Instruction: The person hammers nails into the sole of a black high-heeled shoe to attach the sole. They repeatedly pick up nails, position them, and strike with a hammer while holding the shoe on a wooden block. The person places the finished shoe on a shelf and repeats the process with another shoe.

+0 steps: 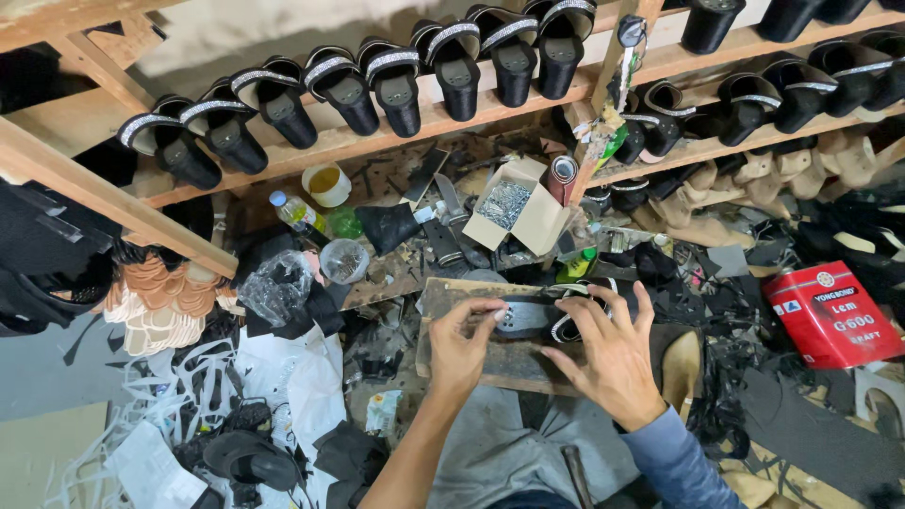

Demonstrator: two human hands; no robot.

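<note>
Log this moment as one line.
left hand: pinching sandal | right hand: pressing strap | under: wooden board

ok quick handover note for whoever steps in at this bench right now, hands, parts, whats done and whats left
Left hand: thumb and fingers pinch the near end of the black sandal sole.
Right hand: fingers spread, resting on the sole's other end, by its black-and-white strap.
The sole lies flat on the worn wooden board in front of the person.
Done: rows of strapped black sandals sit on the wooden shelf above.
Left: this piece is unfinished, in hand.
Nearby: open box of small metal pieces, red tin to the right.
</note>
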